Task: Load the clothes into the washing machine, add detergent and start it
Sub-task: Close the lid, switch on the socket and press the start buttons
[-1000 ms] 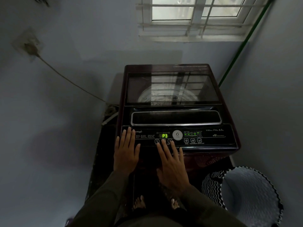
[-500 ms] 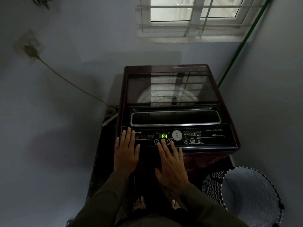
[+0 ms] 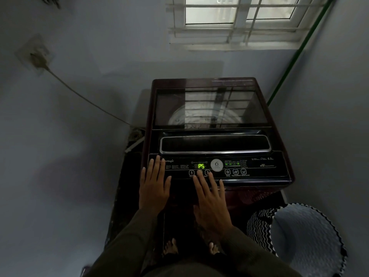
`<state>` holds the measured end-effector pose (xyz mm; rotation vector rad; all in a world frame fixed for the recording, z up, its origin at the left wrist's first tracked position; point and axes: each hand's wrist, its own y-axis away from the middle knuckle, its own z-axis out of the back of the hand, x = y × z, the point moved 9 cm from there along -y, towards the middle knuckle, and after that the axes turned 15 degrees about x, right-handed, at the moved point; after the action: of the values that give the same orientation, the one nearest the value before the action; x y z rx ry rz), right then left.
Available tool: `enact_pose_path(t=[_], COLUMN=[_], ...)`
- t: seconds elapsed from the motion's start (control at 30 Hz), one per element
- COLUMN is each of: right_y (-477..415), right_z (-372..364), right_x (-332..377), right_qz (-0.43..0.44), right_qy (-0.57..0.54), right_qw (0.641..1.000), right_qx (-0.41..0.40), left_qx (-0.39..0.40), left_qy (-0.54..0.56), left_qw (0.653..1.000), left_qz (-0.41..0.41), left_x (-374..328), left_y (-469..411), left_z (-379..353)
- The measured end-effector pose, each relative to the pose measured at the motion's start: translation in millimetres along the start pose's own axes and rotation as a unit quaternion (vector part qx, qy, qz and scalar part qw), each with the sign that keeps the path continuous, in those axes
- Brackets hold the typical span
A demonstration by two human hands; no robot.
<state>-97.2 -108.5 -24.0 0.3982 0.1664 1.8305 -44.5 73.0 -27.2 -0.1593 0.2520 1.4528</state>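
At the front edge of the washing machine (image 3: 217, 136), both hands rest on the control panel (image 3: 249, 168), which runs across the near side of the top. The left hand (image 3: 153, 186) lies flat and open at the panel's left end, fingers spread, gripping nothing; this placement appears to brace the body while the other hand works. The right hand (image 3: 211, 200) is likewise open and holds nothing, its longer fingers extended onto the row of round buttons; one fingertip covers the middle button (image 3: 199, 172), between the buttons marked 1 and 3. The display (image 3: 201, 166) directly above reads P5 in green, so the step in hand is judged to be programme selection, with starting not yet confirmed. The glass lid (image 3: 209, 107) is closed, which suits a machine that is ready to run. Whether the fingertip is pressing or merely touching cannot be determined. The clothes are not clearly visible: reflections of the window (image 3: 237, 21) cover the glass, and only the pale round drum base or pulsator shows beneath. No detergent container is in view, and whether detergent has been added cannot be told. Most small panel lettering is too fine to read. A basket (image 3: 259, 226) with a zigzag pattern stands on the floor at the right, cut off by the frame edge; its interior looks empty. A power cord (image 3: 85, 99) runs from a wall socket toward the machine's rear, where its end is hidden.
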Motion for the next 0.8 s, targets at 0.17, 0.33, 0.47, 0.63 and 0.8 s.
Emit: enact_pose_path(t=[0.17,0.33,0.47,0.63,0.8], right_y=[-4.3,-0.1,-0.2,-0.3,-1.7], right_z=[3.2,2.2,2.3,5.8,10.5], right_x=[0.7,-0.9,4.6,4.6,0.9], right_qz=[0.001,0.021,0.041,0.038,0.031], right_qy=[0.027,0.031,-0.011,-0.036,-0.085], right_qw=[1.000,0.999,0.999,0.999,0.996], right_qx=[0.007,-0.001,0.006,-0.001,-0.017], left_qx=[-0.001,-0.002,-0.001,-0.002,-0.003], left_qy=[0.001,0.001,0.001,0.000,0.006], left_qw=[1.000,1.000,1.000,1.000,1.000], left_qz=[0.003,0.003,0.006,0.003,0.002], left_x=[-0.7,-0.4,-0.5,-0.7,-0.9], left_y=[-0.1,0.5,0.1,0.5,0.1], left_z=[-0.4,-0.3,-0.7,-0.4,-0.1])
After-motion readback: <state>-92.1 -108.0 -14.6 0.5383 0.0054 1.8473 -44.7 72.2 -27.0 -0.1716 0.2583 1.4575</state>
